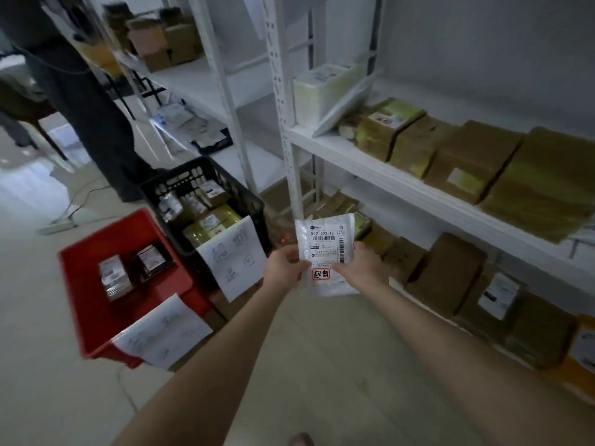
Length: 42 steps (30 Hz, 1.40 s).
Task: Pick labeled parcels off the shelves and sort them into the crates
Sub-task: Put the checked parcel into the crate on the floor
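Both our left hand (285,265) and right hand (362,263) pinch a white plastic mailer (325,249) by its edges, held up before the shelves (418,188); its barcoded label reads 502 602-12 123, with a red stamp below.

white parcel (325,249) label reading "502 602-12 123", red stamp (321,273) perhaps "超级"

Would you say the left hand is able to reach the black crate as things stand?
Likely yes: the black crate stands open-topped just left of the left hand, nothing between them, though that hand and the right hand both pinch the white parcel.
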Motion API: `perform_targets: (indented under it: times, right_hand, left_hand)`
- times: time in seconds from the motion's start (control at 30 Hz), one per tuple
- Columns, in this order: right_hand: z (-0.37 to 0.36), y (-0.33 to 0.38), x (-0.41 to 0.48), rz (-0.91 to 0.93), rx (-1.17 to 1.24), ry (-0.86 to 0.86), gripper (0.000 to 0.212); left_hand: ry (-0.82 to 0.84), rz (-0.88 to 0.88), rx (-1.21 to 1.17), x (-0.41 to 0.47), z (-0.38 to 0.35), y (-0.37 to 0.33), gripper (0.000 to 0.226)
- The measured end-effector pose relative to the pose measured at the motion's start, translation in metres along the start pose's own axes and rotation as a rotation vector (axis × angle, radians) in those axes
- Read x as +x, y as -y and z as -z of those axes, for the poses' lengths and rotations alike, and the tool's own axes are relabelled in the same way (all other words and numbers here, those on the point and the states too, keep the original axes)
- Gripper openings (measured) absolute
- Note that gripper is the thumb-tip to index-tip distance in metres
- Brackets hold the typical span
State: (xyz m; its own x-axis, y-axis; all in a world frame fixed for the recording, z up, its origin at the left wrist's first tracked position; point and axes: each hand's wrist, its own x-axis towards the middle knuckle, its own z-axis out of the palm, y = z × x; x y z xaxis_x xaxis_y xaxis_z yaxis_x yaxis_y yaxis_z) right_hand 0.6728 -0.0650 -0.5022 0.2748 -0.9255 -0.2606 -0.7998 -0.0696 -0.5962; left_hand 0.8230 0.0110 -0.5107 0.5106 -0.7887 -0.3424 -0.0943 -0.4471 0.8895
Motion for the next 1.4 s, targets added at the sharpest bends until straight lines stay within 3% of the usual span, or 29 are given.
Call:
perform_targets:
  times: [0.3,0.47,0.57,0.77,0.93,1.07,1.4]
  right_hand:
    - [-0.133,0.119,0.03,0.118,0.094,0.218,0.045]
    - [-0.196,0.175,0.057,0.198,-0.014,0.312,0.057]
    - [-0.239,0.214,0.079,0.264,-0.06,0.417,0.052]
    - [-0.322,0.283,0.121,0.313,-0.11,0.615,0.043]
    - [-0.374,0.317,0.148,0.326,-0.175,0.679,0.046]
    - [-0.425,0.344,0.155,0.382,-0.223,0.703,0.065]
    - [-0.585,0.348,0.191,0.236,-0.391,0.822,0.062]
  left_hand:
    - [-0.283,0.094,-0.002,0.028,0.144,0.057,0.037]
    - [-0.507,0.159,0.055,0.052,0.202,0.091,0.037]
    - [-0.618,0.217,0.051,0.076,0.238,0.109,0.039]
    - [-0.801,0.4,0.016,0.138,0.305,0.148,0.022]
    - [-0.846,0.493,-0.025,0.174,0.339,0.183,0.02]
    - [-0.848,0.538,-0.007,0.2,0.373,0.216,0.018]
    - [-0.611,0.65,0.065,0.282,0.42,0.356,0.031]
